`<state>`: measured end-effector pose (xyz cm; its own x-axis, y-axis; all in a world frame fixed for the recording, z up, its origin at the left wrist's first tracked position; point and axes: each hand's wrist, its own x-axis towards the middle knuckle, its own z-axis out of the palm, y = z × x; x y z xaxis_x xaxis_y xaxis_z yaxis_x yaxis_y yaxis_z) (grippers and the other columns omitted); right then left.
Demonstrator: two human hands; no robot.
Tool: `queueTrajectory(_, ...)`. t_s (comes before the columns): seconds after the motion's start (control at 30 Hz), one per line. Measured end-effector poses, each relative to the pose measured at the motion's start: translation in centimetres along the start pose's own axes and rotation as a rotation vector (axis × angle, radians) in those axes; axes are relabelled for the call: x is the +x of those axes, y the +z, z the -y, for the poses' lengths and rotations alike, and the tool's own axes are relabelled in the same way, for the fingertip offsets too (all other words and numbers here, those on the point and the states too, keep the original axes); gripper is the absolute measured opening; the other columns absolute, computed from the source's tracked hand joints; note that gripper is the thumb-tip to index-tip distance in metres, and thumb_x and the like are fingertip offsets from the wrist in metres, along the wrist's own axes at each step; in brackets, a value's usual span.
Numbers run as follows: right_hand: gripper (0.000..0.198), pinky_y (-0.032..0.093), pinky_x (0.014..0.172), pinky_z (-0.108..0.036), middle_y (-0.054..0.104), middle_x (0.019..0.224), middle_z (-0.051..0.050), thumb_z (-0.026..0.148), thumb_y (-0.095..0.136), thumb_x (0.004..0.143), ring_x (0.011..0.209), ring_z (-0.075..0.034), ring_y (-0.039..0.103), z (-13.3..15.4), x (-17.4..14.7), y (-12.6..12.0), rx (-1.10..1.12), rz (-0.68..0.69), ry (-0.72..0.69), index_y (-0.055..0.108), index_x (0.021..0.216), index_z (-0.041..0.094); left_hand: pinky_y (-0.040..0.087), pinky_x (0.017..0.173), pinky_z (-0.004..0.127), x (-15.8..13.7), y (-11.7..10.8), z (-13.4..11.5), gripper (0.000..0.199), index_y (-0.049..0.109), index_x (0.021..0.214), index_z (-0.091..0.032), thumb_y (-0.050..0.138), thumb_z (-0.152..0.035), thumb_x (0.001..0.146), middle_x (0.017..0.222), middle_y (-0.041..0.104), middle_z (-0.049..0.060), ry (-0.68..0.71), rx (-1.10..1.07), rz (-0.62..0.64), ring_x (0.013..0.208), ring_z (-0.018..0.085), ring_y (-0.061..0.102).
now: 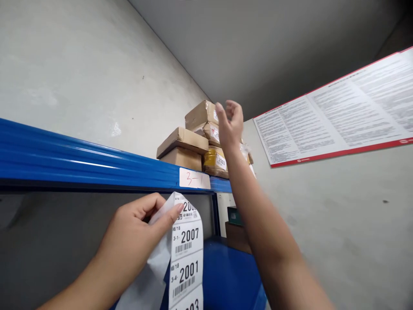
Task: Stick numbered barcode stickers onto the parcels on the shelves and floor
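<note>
The thumb (169, 218) and bent fingers of the left hand (134, 226) pinch a strip of printed labels (187, 254), which curls over at the top and hangs down the front, its pale backing trailing behind. The labels facing out read 2007, beside a small 3-1-, and 2001, beside 3-4-; the uppermost number is partly hidden by the curl and the lowest is cut off. The right hand (231, 122) is raised, slightly blurred, its fingers loosely curled and parted from the thumb, with nothing seen between them. It overlaps the stacked boxes in view; whether it touches them cannot be told. Beside it sit an upper cardboard box (197, 115), a labelled box (206, 130) under that, and a yellow-taped box (210, 159) marked 2003 below. Just left, a flat box (182, 140) lies on another carton (183, 158). All stand above a blue shelf beam (80, 157) bearing a white tag (194, 178) handwritten 3-1. Lower down, a green box (235, 215) rests on a brown box (237, 236), near a blue surface (226, 271). Farther right, a red-edged notice board (335, 110) hangs on the wall (355, 202).
</note>
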<state>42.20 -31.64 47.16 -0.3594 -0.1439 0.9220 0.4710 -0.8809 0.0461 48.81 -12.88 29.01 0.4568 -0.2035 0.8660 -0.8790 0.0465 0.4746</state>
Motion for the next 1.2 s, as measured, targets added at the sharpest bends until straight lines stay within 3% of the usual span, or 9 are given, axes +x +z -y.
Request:
queueTrajectory(0.07, 0.053, 0.049, 0.079, -0.036, 0.061, 0.105, -0.009, 0.06, 0.031, 0.085, 0.101, -0.023, 0.058, 2.1, -5.5, -3.1, 0.339, 0.389, 0.008, 0.061, 0.104, 0.02, 0.039, 0.052, 0.021, -0.2, 0.2, -0.7, 0.034, 0.061, 0.07, -0.021, 0.061, -0.055, 0.071, 0.064, 0.062, -0.002, 0.019, -0.085, 0.033, 0.06, 0.014, 0.054)
queueTrajectory(0.13, 0.047, 0.052, 0.068, -0.033, 0.065, 0.099, -0.009, 0.061, 0.046, 0.08, 0.094, -0.024, 0.061, 3.5, -10.7, -5.8, 0.536, 0.856, 0.153, 0.067, 0.096, 0.021, 0.042, 0.057, 0.02, -0.2, 0.5, -1.1, 0.029, 0.063, 0.079, -0.022, 0.06, -0.051, 0.075, 0.072, 0.065, -0.002, 0.077, -0.165, 0.064, 0.066, 0.014, 0.057)
queueTrajectory(0.17, 0.036, 0.052, 0.07, -0.032, 0.065, 0.101, -0.007, 0.052, 0.056, 0.079, 0.095, -0.023, 0.061, 3.9, -12.7, -6.8, 0.594, 0.908, 0.263, 0.066, 0.1, 0.024, 0.042, 0.057, 0.02, -0.3, 0.8, -1.3, 0.027, 0.063, 0.079, -0.022, 0.059, -0.049, 0.077, 0.072, 0.065, -0.002, 0.111, -0.19, 0.084, 0.066, 0.014, 0.056)
queueTrajectory(0.27, 0.026, 0.052, 0.073, -0.031, 0.067, 0.096, -0.003, 0.035, 0.07, 0.072, 0.091, -0.019, 0.062, 3.6, -16.1, -8.0, 0.69, 0.772, 0.51, 0.066, 0.098, 0.028, 0.04, 0.055, 0.019, -0.4, 1.6, -1.5, 0.026, 0.061, 0.076, -0.021, 0.054, -0.044, 0.082, 0.066, 0.06, -0.003, 0.2, -0.205, 0.153, 0.063, 0.012, 0.053)
queueTrajectory(0.4, 0.026, 0.05, 0.062, -0.025, 0.068, 0.084, -0.001, 0.03, 0.077, 0.064, 0.075, -0.014, 0.062, 2.5, -16.1, -8.1, 0.756, 0.732, 0.666, 0.069, 0.088, 0.024, 0.041, 0.06, 0.019, -0.7, 2.3, -1.7, 0.024, 0.061, 0.077, -0.02, 0.052, -0.041, 0.085, 0.07, 0.06, -0.003, 0.207, -0.236, 0.235, 0.066, 0.012, 0.054)
queueTrajectory(0.57, 0.026, 0.044, 0.052, -0.022, 0.066, 0.064, 0.002, 0.028, 0.084, 0.052, 0.055, -0.009, 0.056, 2.8, -16.3, -8.8, 0.758, 0.666, 0.758, 0.068, 0.07, 0.019, 0.046, 0.061, 0.021, -1.7, 2.9, -1.8, 0.025, 0.062, 0.087, -0.019, 0.069, -0.036, 0.071, 0.079, 0.068, 0.0, -0.023, -0.377, 0.305, 0.073, 0.015, 0.061)
queueTrajectory(0.8, 0.028, 0.042, 0.053, -0.023, 0.063, 0.061, 0.002, 0.031, 0.085, 0.05, 0.055, -0.01, 0.054, 3.5, -17.9, -8.5, 0.76, 0.513, 0.808, 0.066, 0.067, 0.018, 0.036, 0.046, 0.021, -3.1, 3.7, -1.8, 0.025, 0.052, 0.07, -0.017, 0.055, -0.042, 0.077, 0.056, 0.058, -0.003, -0.097, -0.244, 0.172, 0.05, 0.012, 0.051)
queueTrajectory(0.97, 0.025, 0.042, 0.055, -0.027, 0.06, 0.061, 0.002, 0.037, 0.08, 0.057, 0.056, -0.012, 0.051, 4.3, -17.2, -7.1, 0.734, 0.445, 0.677, 0.065, 0.065, 0.02, 0.028, 0.047, 0.022, -2.2, 3.3, -2.2, 0.038, 0.04, 0.061, -0.02, 0.051, -0.051, 0.079, 0.052, 0.046, -0.006, -0.001, 0.032, 0.003, 0.05, 0.011, 0.043)
queueTrajectory(1.2, 0.017, 0.044, 0.048, -0.026, 0.056, 0.068, 0.002, 0.039, 0.058, 0.074, 0.058, -0.014, 0.052, 2.7, -11.6, -2.7, 0.458, 0.239, 0.321, 0.056, 0.079, 0.023, 0.041, 0.062, 0.026, -2.9, 1.4, -3.6, 0.021, 0.058, 0.077, -0.018, 0.061, -0.039, 0.073, 0.073, 0.064, 0.0, -0.034, -0.03, 0.262, 0.069, 0.017, 0.058)
